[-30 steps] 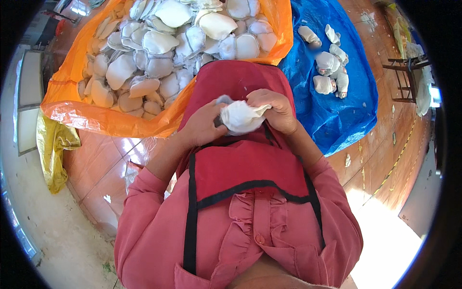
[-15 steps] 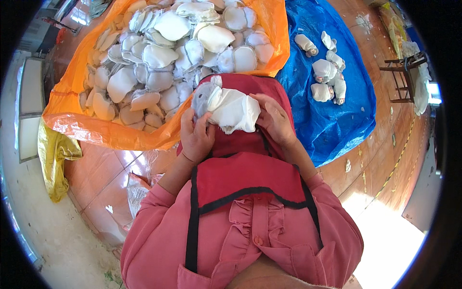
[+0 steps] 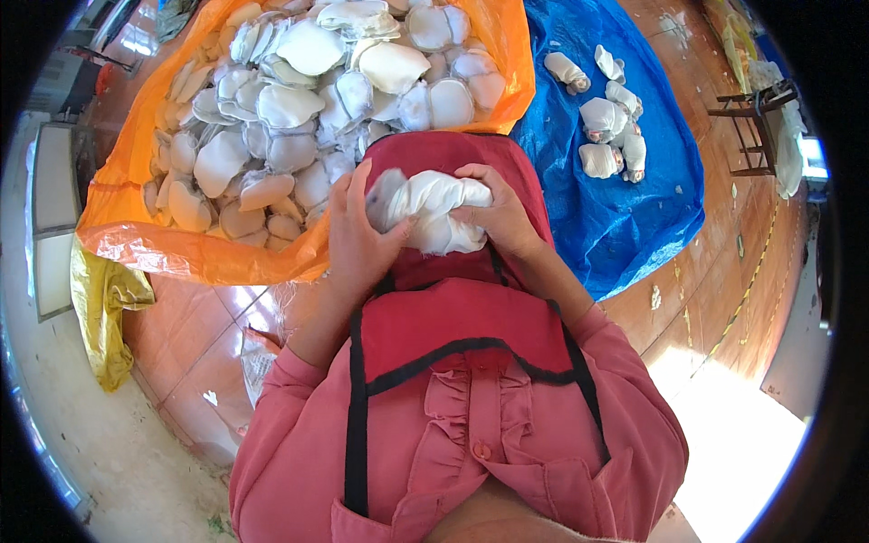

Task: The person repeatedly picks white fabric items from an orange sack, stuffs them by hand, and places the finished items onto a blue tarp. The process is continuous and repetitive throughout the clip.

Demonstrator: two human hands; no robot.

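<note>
Above my lap I hold a small plush toy point(image 3: 439, 213) with a grey furry head end and a white cloth body. The body is twisted and bunched. My left hand point(image 3: 358, 231) cups the grey end, its thumb against the white cloth and its fingers pointing up beside the head. On the other end my right hand point(image 3: 502, 215) is closed, fingers over the top and thumb pressed into the white folds. The grey end is blurred, so its details do not show. Beneath the toy lies my red apron point(image 3: 453, 312) with black edging.
A large orange sack point(image 3: 195, 258) full of white and grey plush pieces point(image 3: 290, 104) stands ahead on the left. Several white bundled toys point(image 3: 602, 118) lie on a blue sheet point(image 3: 625, 244) at the right. A wooden stool point(image 3: 751, 136) stands farther right; a yellow bag point(image 3: 104, 312) lies left.
The toy's white body has gone from loosely spread to twisted and bunched. My right hand has closed on its end, and my left hand has moved up beside the head.
</note>
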